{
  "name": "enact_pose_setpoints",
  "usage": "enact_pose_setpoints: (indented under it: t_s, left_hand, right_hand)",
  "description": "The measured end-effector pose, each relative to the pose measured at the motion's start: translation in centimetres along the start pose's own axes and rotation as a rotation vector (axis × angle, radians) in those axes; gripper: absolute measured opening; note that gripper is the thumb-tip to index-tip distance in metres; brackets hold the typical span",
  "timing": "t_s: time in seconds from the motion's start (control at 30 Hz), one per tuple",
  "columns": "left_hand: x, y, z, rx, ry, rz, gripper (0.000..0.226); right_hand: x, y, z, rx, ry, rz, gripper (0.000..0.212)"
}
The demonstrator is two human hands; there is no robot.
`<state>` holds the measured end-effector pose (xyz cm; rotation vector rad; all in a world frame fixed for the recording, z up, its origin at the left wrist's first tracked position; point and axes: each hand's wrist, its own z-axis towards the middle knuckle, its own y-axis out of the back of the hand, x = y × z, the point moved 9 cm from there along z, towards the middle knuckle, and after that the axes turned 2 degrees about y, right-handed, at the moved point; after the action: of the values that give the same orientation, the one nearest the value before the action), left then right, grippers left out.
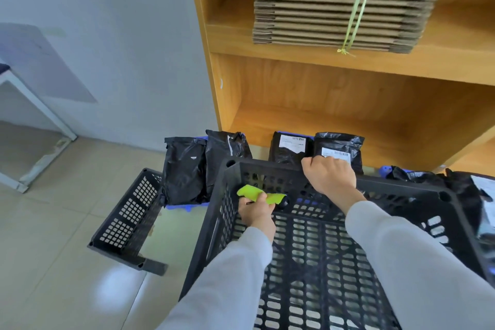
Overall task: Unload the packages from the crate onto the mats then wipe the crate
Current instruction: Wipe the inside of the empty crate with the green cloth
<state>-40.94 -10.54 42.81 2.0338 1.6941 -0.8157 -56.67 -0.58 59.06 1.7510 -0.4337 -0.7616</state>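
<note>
The black perforated crate fills the lower middle and holds no packages. Inside it, my left hand grips a lime-green cloth against the far wall near the left corner. My right hand grips the crate's far rim. Several black plastic packages lie beyond the crate on blue mats: two at the left, two with white labels in the middle, and more at the right edge. A strip of blue mat shows under the left pair.
A second, smaller black crate lies on the tiled floor to the left. A wooden shelf unit stands behind the packages, with a tied stack of flattened cardboard on its upper shelf. A white frame stands at far left.
</note>
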Motion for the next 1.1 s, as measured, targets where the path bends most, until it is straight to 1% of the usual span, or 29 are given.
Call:
enact_pose_setpoints:
  t_s: [0.17, 0.27, 0.37, 0.43, 0.53, 0.63, 0.83, 0.97, 1.03, 1.1]
  left_hand:
    - [-3.7, -0.1, -2.7, 0.022, -0.098, 0.048, 0.020]
    - [-5.8, -0.3, -4.2, 0.051, -0.141, 0.022, 0.018]
    - [-7.7, -0.4, -5.5, 0.099, -0.176, -0.012, 0.017]
    - [-8.9, -0.4, -6.3, 0.117, -0.232, -0.016, 0.014]
    - [-10.4, -0.1, -7.2, 0.110, -0.334, -0.005, 0.016]
    - [-10.5, 0.0, -7.4, 0.086, -0.371, 0.005, 0.009]
    - [-8.5, 0.5, -5.6, -0.006, -0.309, 0.088, 0.008]
    - [-7.3, 1.1, -3.9, -0.028, -0.301, 0.140, 0.006]
    - [-6.0, 1.6, -2.8, -0.056, -0.250, 0.153, 0.013]
    - [-4.6, 2.0, -1.5, -0.077, -0.182, 0.171, 0.016]
  right_hand:
    - [0.0, 0.7, -0.5, 0.010, -0.017, 0.047, 0.019]
    - [-0.2, 0.8, -0.5, 0.014, -0.034, 0.065, 0.017]
    - [-0.1, 0.6, -0.6, 0.016, -0.022, 0.040, 0.020]
    - [-0.1, 0.5, -0.6, 0.021, -0.021, 0.034, 0.022]
    - [0.0, 0.5, -0.5, 0.028, -0.017, 0.032, 0.021]
    - [-0.1, 0.4, -0.5, 0.041, -0.028, 0.061, 0.020]
    - [-0.2, 0.1, -0.4, 0.030, -0.018, 0.016, 0.021]
    - [0.0, 0.3, -0.3, 0.022, 0.003, -0.015, 0.025]
    - [0.2, 0.3, -0.4, 0.026, 0.019, -0.021, 0.030]
    - [0.1, 0.2, -0.3, 0.030, 0.016, -0.006, 0.025]
